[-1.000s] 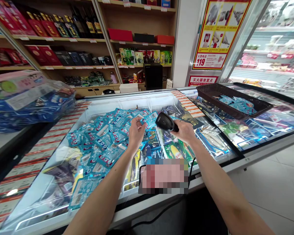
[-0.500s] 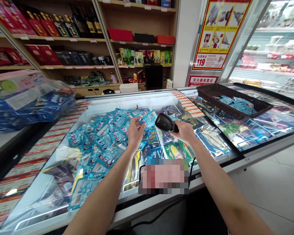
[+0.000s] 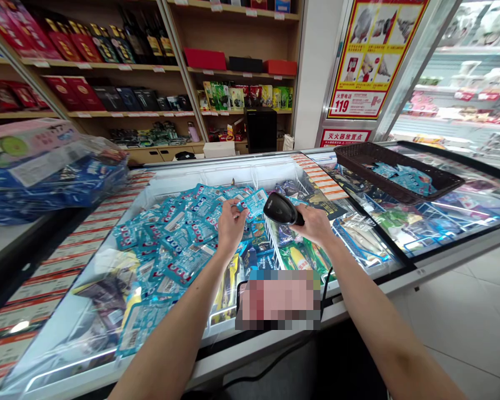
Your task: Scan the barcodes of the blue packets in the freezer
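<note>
My left hand pinches the edge of a small blue packet, holding it up over the freezer. My right hand is wrapped round the handle of a black barcode scanner, whose head points left toward the packet, close to it but apart. Below and left of my left hand lies a heap of like blue packets on the glass top of the chest freezer. The scanner's handle is mostly hidden by my right hand.
A pixelated device lies at the freezer's front edge, beside a black cable. A brown woven basket with several blue packets stands right. Plastic-wrapped packages sit left. Shelves with bottles and boxes line the back.
</note>
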The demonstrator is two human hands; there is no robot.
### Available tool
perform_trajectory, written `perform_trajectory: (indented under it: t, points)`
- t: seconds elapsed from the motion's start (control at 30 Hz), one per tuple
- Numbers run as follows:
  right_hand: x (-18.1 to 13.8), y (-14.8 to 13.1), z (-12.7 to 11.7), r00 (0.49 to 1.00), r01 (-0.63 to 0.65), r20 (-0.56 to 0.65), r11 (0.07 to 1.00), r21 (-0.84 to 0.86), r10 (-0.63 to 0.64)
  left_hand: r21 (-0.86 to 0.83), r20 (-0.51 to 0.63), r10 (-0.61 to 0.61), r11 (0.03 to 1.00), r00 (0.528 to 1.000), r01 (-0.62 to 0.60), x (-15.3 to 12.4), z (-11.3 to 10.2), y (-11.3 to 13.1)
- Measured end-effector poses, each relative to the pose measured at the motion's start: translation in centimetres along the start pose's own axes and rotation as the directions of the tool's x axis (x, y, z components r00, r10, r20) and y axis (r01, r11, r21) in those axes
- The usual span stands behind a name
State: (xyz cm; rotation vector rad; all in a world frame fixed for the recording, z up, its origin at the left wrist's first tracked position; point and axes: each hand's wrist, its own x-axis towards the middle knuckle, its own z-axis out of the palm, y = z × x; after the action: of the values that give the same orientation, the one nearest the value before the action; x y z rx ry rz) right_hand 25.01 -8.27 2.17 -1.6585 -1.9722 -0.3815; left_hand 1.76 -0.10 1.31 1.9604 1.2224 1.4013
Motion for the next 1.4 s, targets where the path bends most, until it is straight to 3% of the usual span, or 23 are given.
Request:
perform_trajectory:
  t: [0.33, 0.57, 0.67, 0.83, 0.97, 1.07, 1.17, 1.4]
  points:
    - [0.1, 0.0, -0.1, 1.000, -0.012, -0.018, 1.000, -0.007, 0.011, -0.038, 0.002, -0.006, 0.999, 1.000, 0.006, -0.1, 0.0, 0.1]
    - [0.1, 0.5, 0.3, 0.984, -0.146, -0.118, 0.987, -0.072, 0.137, -0.004, -0.175, -0.006, 1.000, 0.985, 0.005, 0.5, -1.1, 0.2]
    - [0.2, 0.7, 0.4, 0.970, -0.214, -0.137, 0.973, -0.089, 0.201, 0.089, -0.231, 0.020, 0.996, 0.973, 0.001, 1.1, -2.4, -0.4]
    - [0.3, 0.6, 0.1, 0.950, -0.295, -0.135, 0.952, -0.088, 0.282, 0.425, -0.283, 0.128, 0.905, 0.951, 0.004, 1.2, -4.2, -0.5]
    - [0.4, 0.5, -0.2, 0.932, -0.357, -0.107, 0.930, -0.089, 0.347, 0.622, -0.175, 0.215, 0.781, 0.961, -0.061, 0.3, -3.7, 1.4]
    - [0.5, 0.5, -0.3, 0.916, -0.397, -0.098, 0.913, -0.093, 0.389, 0.679, 0.037, 0.263, 0.701, 0.964, -0.218, -0.3, -2.7, 2.1]
    - [0.5, 0.5, -0.5, 0.902, -0.428, -0.099, 0.898, -0.098, 0.419, 0.665, 0.219, 0.277, 0.659, 0.936, -0.351, -0.3, -2.1, 1.4]
    - [0.6, 0.4, -0.8, 0.886, -0.459, -0.113, 0.883, -0.099, 0.449, 0.675, 0.172, 0.244, 0.677, 0.954, -0.295, 0.1, -2.2, 0.0]
